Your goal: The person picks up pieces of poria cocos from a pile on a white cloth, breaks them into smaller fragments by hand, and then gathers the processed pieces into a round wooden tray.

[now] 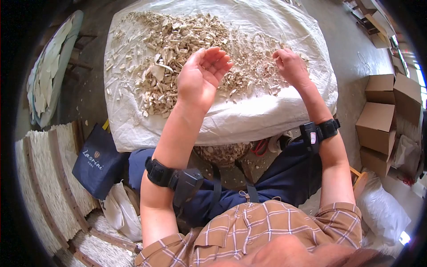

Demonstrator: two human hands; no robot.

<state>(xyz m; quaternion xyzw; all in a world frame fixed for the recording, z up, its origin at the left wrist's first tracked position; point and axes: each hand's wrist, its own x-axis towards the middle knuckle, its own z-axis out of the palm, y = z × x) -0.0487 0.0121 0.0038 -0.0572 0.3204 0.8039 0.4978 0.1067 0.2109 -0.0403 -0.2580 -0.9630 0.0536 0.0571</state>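
A white cloth (pixel 133 131) covers the table, and a heap of pale, dry flakes (pixel 178 33) is spread over it. My left hand (pixel 205 73) is palm up over the right side of the larger pile, fingers slightly curled and apart, with nothing visible in it. Over the finer, scattered pieces (pixel 251 58) on the right is my right hand (pixel 291 66), its back toward the camera and fingers bent together. Whatever its fingertips may hold is too small to make out.
Cardboard boxes (pixel 376 120) stand at the right, above a white plastic bag (pixel 382 209). A dark blue bag (pixel 95 162) and racks of pale strips (pixel 35 178) are at the left. Red-handled scissors (pixel 259 147) lie below the table edge.
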